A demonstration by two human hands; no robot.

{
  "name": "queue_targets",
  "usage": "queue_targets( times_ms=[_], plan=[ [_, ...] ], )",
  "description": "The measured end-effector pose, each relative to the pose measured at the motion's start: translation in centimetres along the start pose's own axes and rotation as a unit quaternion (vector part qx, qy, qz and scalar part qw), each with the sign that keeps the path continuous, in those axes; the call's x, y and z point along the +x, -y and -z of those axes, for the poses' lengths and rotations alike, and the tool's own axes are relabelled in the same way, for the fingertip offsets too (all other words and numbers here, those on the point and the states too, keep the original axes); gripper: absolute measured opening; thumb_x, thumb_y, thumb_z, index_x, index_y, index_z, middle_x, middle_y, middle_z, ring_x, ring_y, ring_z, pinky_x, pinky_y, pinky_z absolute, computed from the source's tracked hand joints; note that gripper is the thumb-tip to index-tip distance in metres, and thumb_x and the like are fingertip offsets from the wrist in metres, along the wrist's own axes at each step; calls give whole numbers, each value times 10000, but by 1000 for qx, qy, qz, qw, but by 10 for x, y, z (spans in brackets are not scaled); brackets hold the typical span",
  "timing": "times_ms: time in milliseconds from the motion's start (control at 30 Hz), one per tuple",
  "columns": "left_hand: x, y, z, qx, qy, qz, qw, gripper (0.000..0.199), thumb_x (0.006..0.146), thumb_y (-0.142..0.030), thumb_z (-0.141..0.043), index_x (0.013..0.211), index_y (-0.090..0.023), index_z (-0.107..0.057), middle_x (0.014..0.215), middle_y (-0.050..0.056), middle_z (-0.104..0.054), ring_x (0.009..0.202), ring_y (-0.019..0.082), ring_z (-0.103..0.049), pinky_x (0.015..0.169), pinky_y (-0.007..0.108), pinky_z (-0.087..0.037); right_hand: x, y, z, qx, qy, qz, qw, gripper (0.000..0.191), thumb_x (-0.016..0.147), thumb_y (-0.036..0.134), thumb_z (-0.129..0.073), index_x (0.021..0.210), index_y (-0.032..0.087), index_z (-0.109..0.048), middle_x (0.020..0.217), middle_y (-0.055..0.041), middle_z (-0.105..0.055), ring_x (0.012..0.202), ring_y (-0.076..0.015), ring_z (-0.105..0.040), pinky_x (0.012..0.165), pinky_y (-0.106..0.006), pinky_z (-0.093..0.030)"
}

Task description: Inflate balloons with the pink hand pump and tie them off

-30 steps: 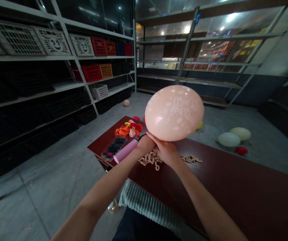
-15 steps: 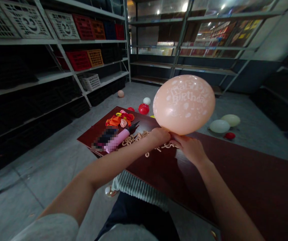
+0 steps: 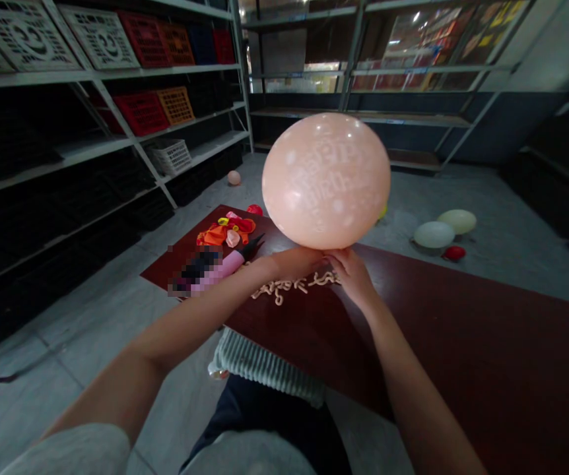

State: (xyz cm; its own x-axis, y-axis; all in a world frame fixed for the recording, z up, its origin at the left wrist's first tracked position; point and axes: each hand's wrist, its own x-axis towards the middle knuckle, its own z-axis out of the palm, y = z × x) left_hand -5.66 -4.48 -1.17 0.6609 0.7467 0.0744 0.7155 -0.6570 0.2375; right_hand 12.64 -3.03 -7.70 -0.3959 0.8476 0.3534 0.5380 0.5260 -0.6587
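- Here, left hand (image 3: 292, 262) and right hand (image 3: 351, 276) both pinch the neck beneath an inflated peach balloon (image 3: 326, 179).
- Below the balloon, loose uninflated balloons (image 3: 284, 287) lie on the dark red worktop (image 3: 463, 343).

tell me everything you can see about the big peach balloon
The peach balloon is inflated, round and glossy like latex, with faint white dots and lettering too blurred to read. It is held up above the dark red table, neck downward. The left hand and right hand both pinch at its neck.
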Motion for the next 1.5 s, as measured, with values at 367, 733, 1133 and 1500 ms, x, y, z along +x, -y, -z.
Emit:
queue_targets(
  times_ms=[367,733,1133,1500],
  plan=[
    [-7,-16,6,120,-51,37,991,144,997,-168,-509,1047,-106,-629,1016,96,-673,940,236,-645,771,317,-507,-10,-4,-23,326,-47,-110,938,347,918,516,-478,1039,223,-616,820,-35,-655,729,-161,-599,596,-277,-495],
    [-15,-7,-18,9,-196,53,979,255,1000,-356,-544,1056,-118,-616,955,78,-675,863,184,-629,762,285,-481,-12,1,-10,431,-100,-149,884,263,746,486,-715,886,268,-672,811,-15,-646,723,-166,-564,551,-288,-488],
    [-47,-6,-88,109,-196,233,946,164,888,-390,-690,901,-226,-692,1103,97,-671,1077,311,-582,940,473,-468,-14,7,-10,464,-138,-139,864,314,754,490,-715,918,234,-636,845,-6,-638,730,-124,-542,530,-233,-448],
    [-51,-8,-47,-243,-369,267,856,247,839,-371,-649,686,-179,-626,802,43,-648,787,202,-619,743,325,-479,-14,-1,-10,495,-178,-158,836,299,761,487,-713,930,251,-643,828,1,-623,720,-140,-556,523,-250,-439]
  ],
)
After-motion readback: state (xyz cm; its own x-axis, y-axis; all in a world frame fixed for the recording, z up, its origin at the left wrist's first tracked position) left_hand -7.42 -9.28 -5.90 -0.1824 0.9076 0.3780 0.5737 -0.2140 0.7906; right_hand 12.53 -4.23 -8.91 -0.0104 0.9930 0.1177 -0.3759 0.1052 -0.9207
